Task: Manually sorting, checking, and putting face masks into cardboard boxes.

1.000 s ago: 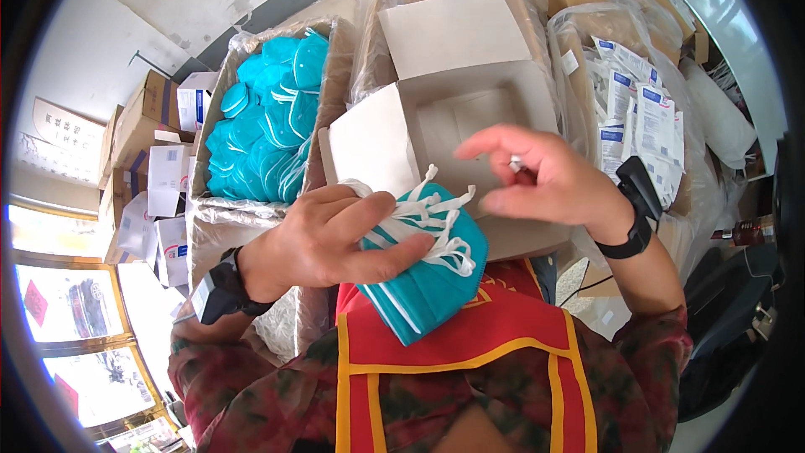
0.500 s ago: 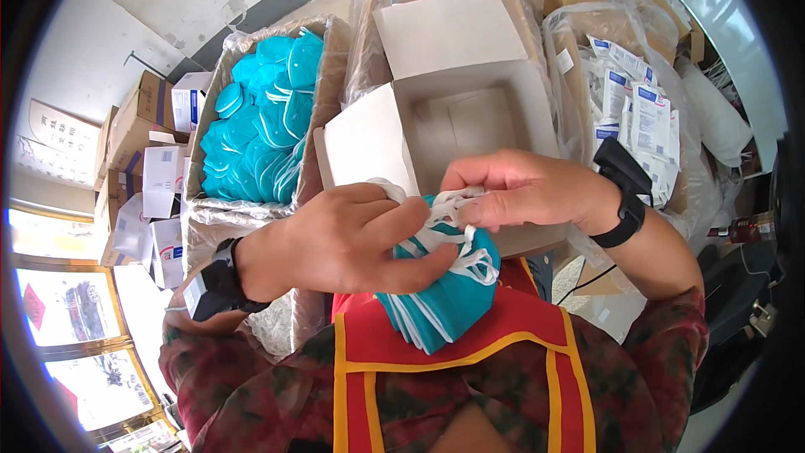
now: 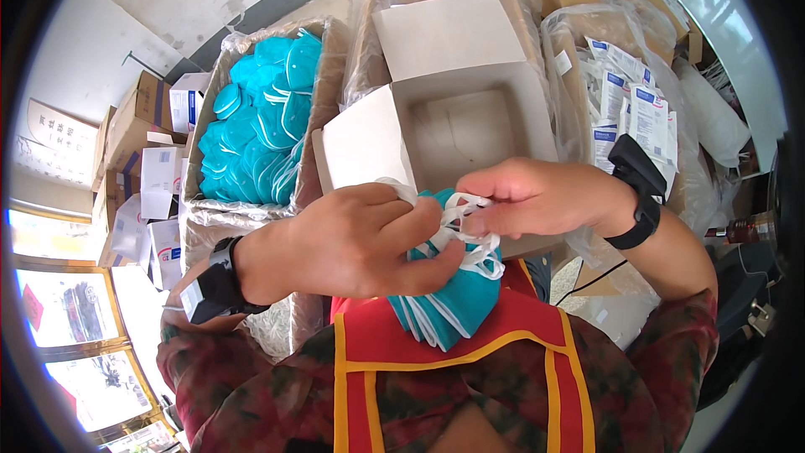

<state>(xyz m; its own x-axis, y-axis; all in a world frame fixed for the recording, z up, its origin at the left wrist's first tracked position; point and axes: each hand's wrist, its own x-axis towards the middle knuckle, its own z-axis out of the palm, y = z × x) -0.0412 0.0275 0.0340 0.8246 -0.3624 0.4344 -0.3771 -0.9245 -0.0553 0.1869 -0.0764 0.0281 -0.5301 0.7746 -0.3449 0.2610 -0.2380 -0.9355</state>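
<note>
A stack of teal face masks [image 3: 453, 306] with white edges hangs in front of my red apron. My left hand [image 3: 352, 239] grips the stack from the left, its fingers wrapped over the upper part. White elastic straps [image 3: 485, 256] bunch together at the top of the stack. Thumb and fingers of my right hand [image 3: 541, 199] pinch some of those straps on the right side. The fingers of my left hand partly hide the masks' upper edges.
An open white box [image 3: 449, 33], flaps out, stands just beyond my hands. To its left is a plastic-lined carton [image 3: 329, 75] heaped with teal masks; to its right, another holds white packets [image 3: 650, 130]. Smaller boxes [image 3: 161, 180] are stacked at far left.
My right hand has shifted slightly right, drawing the straps into wider loops. The left hand and mask stack have moved a little to the right.
</note>
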